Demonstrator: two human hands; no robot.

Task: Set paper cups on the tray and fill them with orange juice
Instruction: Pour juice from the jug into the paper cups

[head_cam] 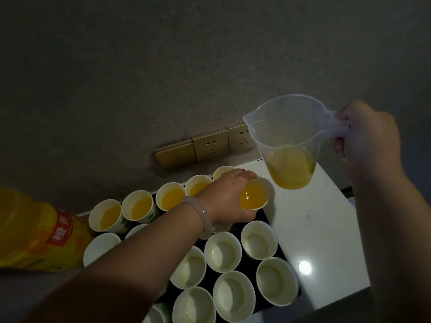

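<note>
The grey wall (140,66) fills everything from nine round to three o'clock ahead of me. Below it the white counter (314,217) runs off toward four o'clock, and the dark tray (264,216) lies on it, packed with paper cups. At nine o'clock of the tray the big orange juice bottle (30,231) lies tipped on its side. My right hand (368,141) is up at two o'clock, fingers wrapped round the handle of the clear jug (289,141), which is tilted spout-left with juice pooled in its bottom. My left hand (226,199) reaches across the tray to its one o'clock corner, fingers curled round the rim of a filled cup (255,194); I cannot tell whether it stands or is lifted. The jug hangs just above it, not touching. More filled cups (172,195) line the far edge, toward ten o'clock. The empty cups (222,251) crowd the near rows, at six o'clock. Gold sockets (211,146) sit on the wall at twelve, and a pale bracelet (200,213) circles my left wrist.
</note>
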